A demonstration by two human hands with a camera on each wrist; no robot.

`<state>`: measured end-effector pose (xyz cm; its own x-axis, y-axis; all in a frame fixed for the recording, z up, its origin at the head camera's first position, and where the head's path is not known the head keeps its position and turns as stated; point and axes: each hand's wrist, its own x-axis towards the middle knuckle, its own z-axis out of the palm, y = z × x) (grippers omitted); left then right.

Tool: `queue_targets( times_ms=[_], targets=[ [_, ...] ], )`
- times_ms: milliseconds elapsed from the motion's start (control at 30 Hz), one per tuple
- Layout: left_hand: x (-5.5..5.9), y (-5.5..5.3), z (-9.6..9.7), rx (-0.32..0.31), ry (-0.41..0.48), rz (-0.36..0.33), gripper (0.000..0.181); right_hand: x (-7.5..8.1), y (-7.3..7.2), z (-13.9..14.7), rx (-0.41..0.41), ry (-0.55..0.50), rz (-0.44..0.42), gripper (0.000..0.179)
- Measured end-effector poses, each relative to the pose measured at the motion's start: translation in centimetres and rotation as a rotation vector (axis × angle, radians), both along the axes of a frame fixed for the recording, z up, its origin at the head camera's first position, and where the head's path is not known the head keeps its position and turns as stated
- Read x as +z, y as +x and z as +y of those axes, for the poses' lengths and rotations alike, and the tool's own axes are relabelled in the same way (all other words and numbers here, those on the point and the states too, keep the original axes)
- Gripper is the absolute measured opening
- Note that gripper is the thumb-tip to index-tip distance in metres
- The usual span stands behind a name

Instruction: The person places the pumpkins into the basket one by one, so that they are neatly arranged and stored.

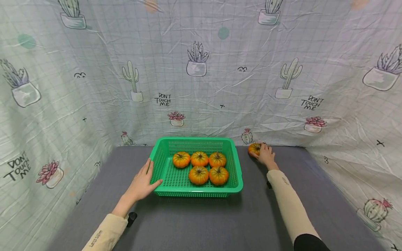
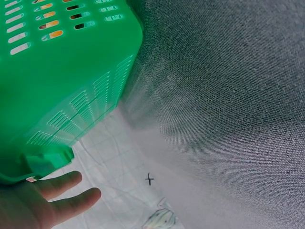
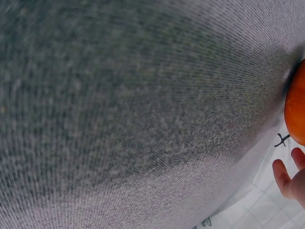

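Observation:
A green plastic basket (image 1: 198,190) with slotted walls stands on the grey surface. Inside it lie several small orange pumpkins, two in the front row (image 1: 198,175) and the others behind (image 1: 181,159). My left hand (image 1: 140,184) rests at the basket's left rim, fingers stretched and thumb over the front left corner; two straight fingers (image 2: 71,202) show beside the rim in the left wrist view. To the right of the basket, my right hand (image 1: 266,156) grips another small pumpkin (image 1: 253,149) from its right side, thumb on the near side. Only that pumpkin's edge (image 3: 296,105) shows in the right wrist view.
A grey cloth-covered table (image 1: 201,223) spreads around the basket. Pale curtains (image 1: 201,90) printed with cacti enclose it at the back and both sides. The right-hand pumpkin lies close to the back edge, near the curtain.

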<state>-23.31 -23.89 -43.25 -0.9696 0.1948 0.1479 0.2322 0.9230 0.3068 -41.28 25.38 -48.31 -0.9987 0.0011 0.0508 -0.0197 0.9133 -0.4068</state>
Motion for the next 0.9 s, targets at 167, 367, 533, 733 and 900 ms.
queue_targets(
  times_ms=[167,367,533,733,900],
  targets=[
    [-0.1,0.0,-0.1,0.001,-0.003,0.005,0.085,-0.1,0.2,-0.2,0.018,0.02,0.046,0.074],
    [-0.2,0.0,-0.1,0.003,-0.002,0.004,0.085,-0.2,0.2,-0.1,0.028,0.046,0.071,0.077],
    [-0.2,0.0,0.0,0.004,0.004,0.002,0.084,-0.3,0.3,-0.1,0.025,0.069,0.079,0.081],
    [-0.1,0.1,0.0,0.0,0.0,0.008,0.084,-0.3,0.7,-0.2,0.04,0.085,0.118,0.082],
    [-0.1,0.0,-0.1,-0.002,0.002,0.007,0.085,-0.1,1.1,-0.3,0.063,0.076,0.142,0.079]
  ],
)
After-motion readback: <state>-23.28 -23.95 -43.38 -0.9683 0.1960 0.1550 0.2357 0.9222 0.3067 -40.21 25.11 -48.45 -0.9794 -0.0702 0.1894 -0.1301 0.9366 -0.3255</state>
